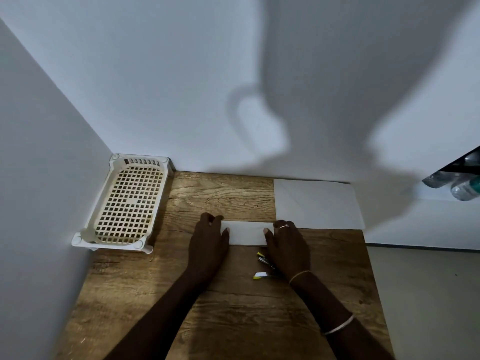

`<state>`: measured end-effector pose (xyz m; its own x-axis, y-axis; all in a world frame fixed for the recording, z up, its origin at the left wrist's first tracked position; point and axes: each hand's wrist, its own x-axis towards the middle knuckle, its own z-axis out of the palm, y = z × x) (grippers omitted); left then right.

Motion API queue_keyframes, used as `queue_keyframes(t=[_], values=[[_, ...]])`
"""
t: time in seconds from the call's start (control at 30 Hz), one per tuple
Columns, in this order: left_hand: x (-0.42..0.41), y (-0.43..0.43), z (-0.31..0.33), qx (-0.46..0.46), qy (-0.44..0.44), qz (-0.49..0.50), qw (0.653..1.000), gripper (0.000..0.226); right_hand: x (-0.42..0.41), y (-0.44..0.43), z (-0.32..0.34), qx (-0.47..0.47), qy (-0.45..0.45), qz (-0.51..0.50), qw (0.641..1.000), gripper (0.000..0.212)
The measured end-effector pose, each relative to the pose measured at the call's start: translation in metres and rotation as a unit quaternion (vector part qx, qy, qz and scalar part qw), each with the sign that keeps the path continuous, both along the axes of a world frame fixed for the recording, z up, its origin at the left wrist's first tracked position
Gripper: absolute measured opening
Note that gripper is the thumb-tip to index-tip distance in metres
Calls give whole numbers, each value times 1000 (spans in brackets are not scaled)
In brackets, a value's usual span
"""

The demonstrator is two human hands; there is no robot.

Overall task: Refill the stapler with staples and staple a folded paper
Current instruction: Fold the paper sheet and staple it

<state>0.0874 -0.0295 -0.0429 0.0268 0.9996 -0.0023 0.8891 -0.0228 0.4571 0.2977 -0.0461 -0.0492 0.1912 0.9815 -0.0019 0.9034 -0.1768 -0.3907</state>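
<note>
folded paper (246,233) – white | table (228,302) – brown woodgrain | basket (129,201) – cream grid | stapler (265,266) – yellow-black

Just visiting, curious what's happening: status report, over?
Left hand, right hand pressing ends of folded paper. Stapler lies by right wrist, not held. Nothing blocking.
</note>
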Motion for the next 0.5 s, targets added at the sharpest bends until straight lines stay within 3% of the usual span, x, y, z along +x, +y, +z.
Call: queue_keyframes(t=[0.07,0.23,0.5], values=[[6,-9,2,6,38,-54,998,43,-5,-8,3,9,-2,51,999,47],[12,-23,-2,-100,120,-170,973,57,-18,-19,-2,-72,-68,181,979,62],[11,-14,-18,-161,158,-210,951,62,-19,-11,-14,-147,-80,199,966,67]])
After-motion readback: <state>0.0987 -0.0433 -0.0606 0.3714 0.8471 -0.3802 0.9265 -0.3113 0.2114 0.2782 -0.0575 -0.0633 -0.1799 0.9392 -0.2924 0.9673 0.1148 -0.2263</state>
